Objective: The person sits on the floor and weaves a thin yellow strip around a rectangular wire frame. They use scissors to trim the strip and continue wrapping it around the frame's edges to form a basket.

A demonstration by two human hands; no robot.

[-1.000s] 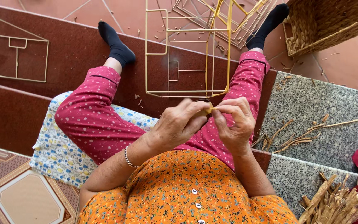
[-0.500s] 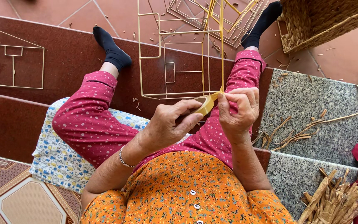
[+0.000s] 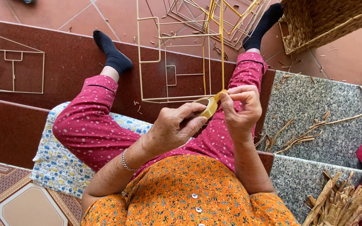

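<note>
At far left a flat rectangular frame of thin pale-yellow rods (image 3: 13,62) lies on the dark red step, and a patterned blue-and-white cloth cushion (image 3: 51,163) sits under the seated person's pink dotted trousers. The left hand (image 3: 174,129), a thin metal bangle (image 3: 125,160) at its wrist, curls its fingers closed around a yellowish roll of tape (image 3: 208,106) held over the lap. A tall, box-like frame of slim yellow rods (image 3: 181,54) stands between the knees, its long rods running upward away from the body. The right hand (image 3: 241,109) pinches the tape's end against one upright rod, fingers bent tight. Right of it, dry brown fibre strips (image 3: 311,129) scatter over speckled grey stone, beside a woven straw basket (image 3: 323,21).
</note>
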